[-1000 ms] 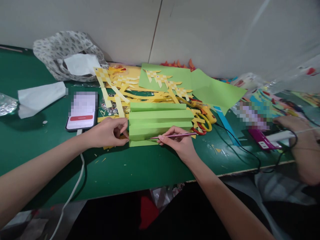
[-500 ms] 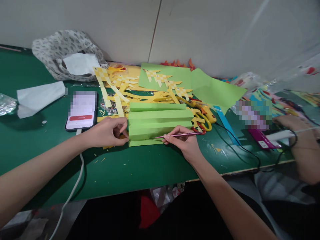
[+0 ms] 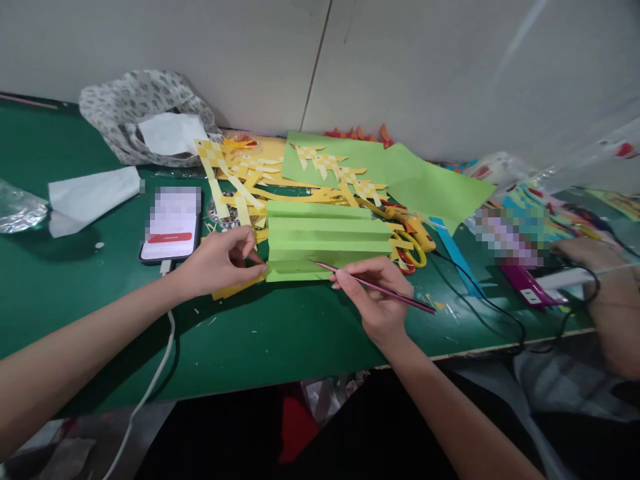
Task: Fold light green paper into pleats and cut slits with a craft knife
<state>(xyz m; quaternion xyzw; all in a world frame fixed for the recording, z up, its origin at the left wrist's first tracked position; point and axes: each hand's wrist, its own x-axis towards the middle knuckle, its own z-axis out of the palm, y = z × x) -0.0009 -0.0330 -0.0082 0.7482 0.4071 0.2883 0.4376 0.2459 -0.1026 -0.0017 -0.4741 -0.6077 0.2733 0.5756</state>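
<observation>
A light green paper, folded in accordion pleats, lies on the green table. My left hand pinches its near left corner, fingers closed on the paper. My right hand is closed round a thin pink pencil, whose tip touches the near pleat of the paper while its other end points right. Yellow woven paper strips lie just behind the folded paper.
A phone with a white cable lies left of my left hand. Scissors with yellow and red handles sit right of the paper. Flat green sheets, a patterned cloth bag and tissue stand further back. Another person's hand rests at the right edge.
My right hand has turned the pencil: its back end swung down to the right and the tip now touches the pleat nearer the middle. The left hand keeps its pinch.
</observation>
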